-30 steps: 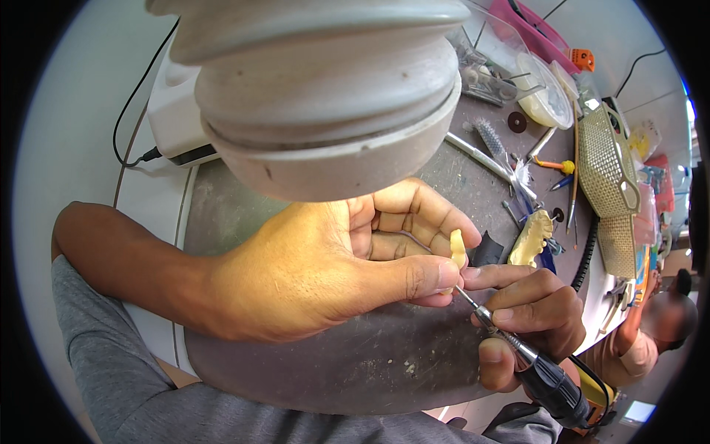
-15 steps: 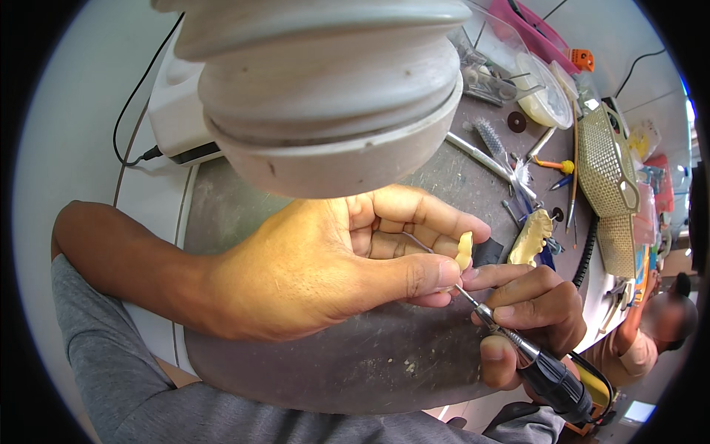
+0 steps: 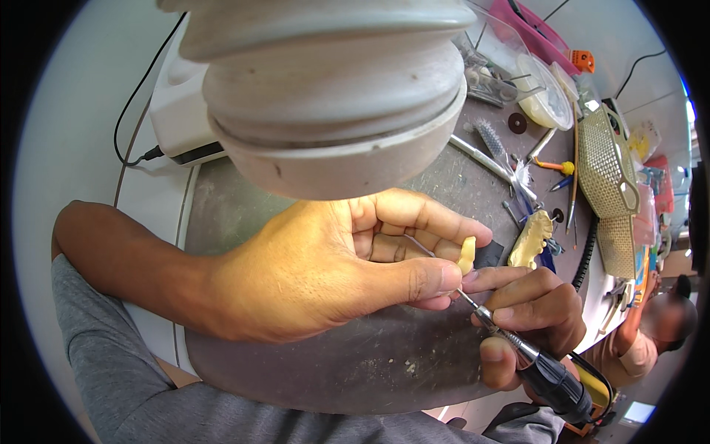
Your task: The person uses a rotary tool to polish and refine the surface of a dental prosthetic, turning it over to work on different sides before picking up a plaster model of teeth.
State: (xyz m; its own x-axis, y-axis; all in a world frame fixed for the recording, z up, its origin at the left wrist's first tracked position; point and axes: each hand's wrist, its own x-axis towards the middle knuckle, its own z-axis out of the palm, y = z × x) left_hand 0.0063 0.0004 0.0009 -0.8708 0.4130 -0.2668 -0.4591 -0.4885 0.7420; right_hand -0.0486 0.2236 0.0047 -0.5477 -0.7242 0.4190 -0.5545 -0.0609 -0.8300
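Note:
My left hand (image 3: 310, 274) pinches a small cream-yellow tooth-shaped piece (image 3: 467, 253) at its thumb tip, the other fingers curled loosely behind it. My right hand (image 3: 540, 311) grips a black-and-silver rotary handpiece (image 3: 547, 377), whose thin bit reaches up to the piece beside my left thumb. The exact contact of bit and piece is hidden. A finger of my right hand lies against my left fingertips. To the right, a cream dental model (image 3: 529, 240) rests near a dark, flat scrap (image 3: 489, 253). A grey-white ribbed nozzle (image 3: 333, 111) hangs over my left hand.
Behind are a white machine (image 3: 174, 118) with a cable, metal tools and brushes (image 3: 488, 163), a clear lidded container (image 3: 547, 96), a pink tray (image 3: 529, 29) and mesh baskets (image 3: 606, 163) on the grey work mat (image 3: 333, 370). Another person (image 3: 640, 348) sits at far right.
The cream piece and my left fingers have shifted slightly right and down since a second ago. My right hand and the handpiece stay nearly in place.

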